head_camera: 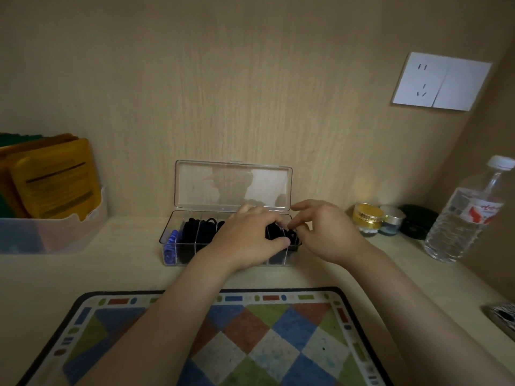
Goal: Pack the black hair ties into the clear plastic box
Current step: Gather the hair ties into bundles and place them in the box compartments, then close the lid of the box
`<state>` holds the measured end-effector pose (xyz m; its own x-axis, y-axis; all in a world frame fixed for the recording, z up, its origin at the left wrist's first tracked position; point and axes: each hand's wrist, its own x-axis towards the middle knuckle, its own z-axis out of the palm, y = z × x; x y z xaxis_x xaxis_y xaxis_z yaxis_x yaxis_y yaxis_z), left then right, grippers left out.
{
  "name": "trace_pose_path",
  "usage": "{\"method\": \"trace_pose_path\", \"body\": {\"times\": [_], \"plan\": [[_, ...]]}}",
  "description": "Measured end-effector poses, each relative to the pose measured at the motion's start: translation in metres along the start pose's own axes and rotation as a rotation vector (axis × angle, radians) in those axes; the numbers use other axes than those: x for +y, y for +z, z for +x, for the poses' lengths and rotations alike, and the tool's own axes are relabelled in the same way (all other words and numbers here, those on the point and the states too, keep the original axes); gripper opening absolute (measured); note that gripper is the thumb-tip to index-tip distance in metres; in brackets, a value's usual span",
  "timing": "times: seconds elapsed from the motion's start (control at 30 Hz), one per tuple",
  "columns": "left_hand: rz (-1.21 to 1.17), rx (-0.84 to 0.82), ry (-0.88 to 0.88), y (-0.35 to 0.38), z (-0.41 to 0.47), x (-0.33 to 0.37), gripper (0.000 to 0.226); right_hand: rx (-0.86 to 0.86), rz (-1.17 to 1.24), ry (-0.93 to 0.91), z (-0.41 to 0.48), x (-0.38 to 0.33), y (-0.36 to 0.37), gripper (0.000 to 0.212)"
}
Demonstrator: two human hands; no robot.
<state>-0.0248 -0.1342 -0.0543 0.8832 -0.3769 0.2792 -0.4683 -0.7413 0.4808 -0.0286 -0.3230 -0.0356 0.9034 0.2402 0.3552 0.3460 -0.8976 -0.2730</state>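
The clear plastic box (170,232) stands against the back wall with its lid (232,185) raised upright. Dividers split it into compartments; black hair ties (199,228) fill the middle ones and blue ones (170,245) lie in the leftmost. My left hand (248,235) rests over the right half of the box, fingers curled around a bunch of black hair ties (276,229) in a right compartment. My right hand (323,229) is at the box's right end, fingertips pinching the same black ties. Much of the right compartments is hidden by both hands.
A translucent bin (55,232) with yellow and green folders stands at the left. At the right are a gold-lidded jar (367,217), a small blue jar (391,221), a black case (416,221) and a water bottle (468,215). A checkered mat (264,338) lies in front. A wall socket (441,82) is above.
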Motion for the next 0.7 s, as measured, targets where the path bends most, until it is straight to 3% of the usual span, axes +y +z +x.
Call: {"method": "trace_pose_path", "body": {"times": [0.2, 0.43, 0.57, 0.7], "plan": [[-0.017, 0.011, -0.004, -0.001, 0.0, 0.003, 0.022, -0.18, -0.129, -0.081, -0.002, -0.003, 0.005, 0.037], [0.048, 0.001, 0.002, -0.001, -0.001, 0.005, 0.029, 0.082, 0.141, -0.112, 0.001, 0.012, -0.004, 0.029], [0.042, -0.003, -0.021, -0.002, 0.0, 0.004, 0.028, -0.005, 0.005, -0.234, -0.005, 0.004, -0.004, 0.039], [0.051, 0.005, -0.019, -0.006, 0.0, 0.008, 0.022, -0.068, -0.11, -0.238, -0.003, -0.001, -0.003, 0.04]]}}
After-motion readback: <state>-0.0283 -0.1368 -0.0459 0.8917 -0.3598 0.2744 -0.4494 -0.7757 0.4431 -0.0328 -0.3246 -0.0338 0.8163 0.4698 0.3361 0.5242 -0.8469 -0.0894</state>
